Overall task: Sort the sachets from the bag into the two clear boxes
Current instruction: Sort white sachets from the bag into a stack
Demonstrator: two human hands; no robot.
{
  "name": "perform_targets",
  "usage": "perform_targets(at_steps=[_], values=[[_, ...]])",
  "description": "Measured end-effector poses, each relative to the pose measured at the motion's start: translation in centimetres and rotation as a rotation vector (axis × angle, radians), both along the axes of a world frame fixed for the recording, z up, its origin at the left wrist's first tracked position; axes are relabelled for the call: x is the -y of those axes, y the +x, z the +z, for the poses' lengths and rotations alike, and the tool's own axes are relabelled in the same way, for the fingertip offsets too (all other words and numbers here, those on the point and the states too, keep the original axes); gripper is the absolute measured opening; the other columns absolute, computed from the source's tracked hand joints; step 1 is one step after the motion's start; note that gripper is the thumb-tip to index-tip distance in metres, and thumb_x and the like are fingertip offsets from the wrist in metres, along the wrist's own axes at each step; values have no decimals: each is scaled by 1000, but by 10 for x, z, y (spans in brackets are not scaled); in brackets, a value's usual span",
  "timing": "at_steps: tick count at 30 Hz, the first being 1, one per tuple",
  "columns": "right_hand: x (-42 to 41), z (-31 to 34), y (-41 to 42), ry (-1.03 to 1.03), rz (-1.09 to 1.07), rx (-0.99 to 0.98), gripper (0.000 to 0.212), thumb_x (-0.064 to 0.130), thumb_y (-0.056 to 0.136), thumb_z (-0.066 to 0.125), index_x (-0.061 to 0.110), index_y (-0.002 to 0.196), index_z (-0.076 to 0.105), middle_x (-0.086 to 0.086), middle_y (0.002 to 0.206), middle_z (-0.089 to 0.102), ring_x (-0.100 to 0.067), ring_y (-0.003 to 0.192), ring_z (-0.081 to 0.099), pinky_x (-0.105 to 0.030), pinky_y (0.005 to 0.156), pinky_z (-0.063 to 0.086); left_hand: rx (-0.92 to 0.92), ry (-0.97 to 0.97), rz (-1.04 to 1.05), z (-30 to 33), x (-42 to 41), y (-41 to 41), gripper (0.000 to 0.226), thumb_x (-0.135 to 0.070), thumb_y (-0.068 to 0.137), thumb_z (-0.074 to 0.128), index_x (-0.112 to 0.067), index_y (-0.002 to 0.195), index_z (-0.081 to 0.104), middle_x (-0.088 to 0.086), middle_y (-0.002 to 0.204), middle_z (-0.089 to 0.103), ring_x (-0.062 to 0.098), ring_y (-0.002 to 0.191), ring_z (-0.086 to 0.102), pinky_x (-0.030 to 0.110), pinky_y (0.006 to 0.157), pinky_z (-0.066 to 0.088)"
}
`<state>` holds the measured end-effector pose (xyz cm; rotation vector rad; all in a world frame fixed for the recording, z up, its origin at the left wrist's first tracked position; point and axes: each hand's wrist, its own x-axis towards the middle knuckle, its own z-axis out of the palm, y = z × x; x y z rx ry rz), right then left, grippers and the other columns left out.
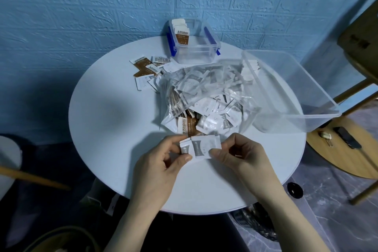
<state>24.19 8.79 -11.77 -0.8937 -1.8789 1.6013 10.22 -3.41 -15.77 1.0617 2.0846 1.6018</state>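
A clear plastic bag (206, 96) full of white and brown sachets lies in the middle of the round white table (114, 129). Just in front of its mouth, my left hand (161, 168) and my right hand (243, 157) pinch a small stack of white sachets (200, 147) between them. A small clear box with blue clips (196, 47) stands at the back, with brown-and-white sachets upright at its left end. A large clear box (302, 88) sits at the right, holding a few white sachets at its far left corner.
Several loose brown and white sachets (147, 69) lie on the table left of the small box. A wooden stool (347, 149) with small items stands to the right, and a chair behind it. The blue wall is close behind the table.
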Motion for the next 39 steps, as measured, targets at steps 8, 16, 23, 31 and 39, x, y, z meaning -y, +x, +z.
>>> perform_targets(at_steps=[8,16,23,31,39], values=[[6,-9,-7,220,44,173,22,21,78,78,18,67,59,10,52,51,-4,49,40,-22,52,33,-9,12,-9,3,0,2,39,-18,75,79,-44,99,63,-20,71,65,-1,50,46,17,53,34],[-21,-3,-17,721,-116,233,23,31,79,77,26,97,65,11,100,57,-7,63,45,-36,58,46,-63,11,58,1,2,1,31,-38,72,67,-50,100,59,-14,56,45,5,48,36,23,53,30],[-36,-10,-26,975,-33,363,42,40,73,77,28,111,64,3,108,50,-21,78,57,-26,54,36,-62,3,64,5,3,2,31,-39,74,64,-48,103,58,-18,56,47,4,49,37,21,52,32],[-34,-10,-27,1091,-98,358,35,41,75,68,24,105,66,1,103,58,-25,72,60,-24,52,37,33,64,39,2,2,3,26,-47,75,62,-45,101,63,-10,75,67,17,58,52,31,57,44],[-41,-12,-19,983,-126,175,29,31,86,52,17,102,72,7,92,66,-13,79,59,-27,67,48,57,77,37,1,1,2,27,-32,76,65,-45,100,63,-12,70,65,8,55,47,22,53,37]])
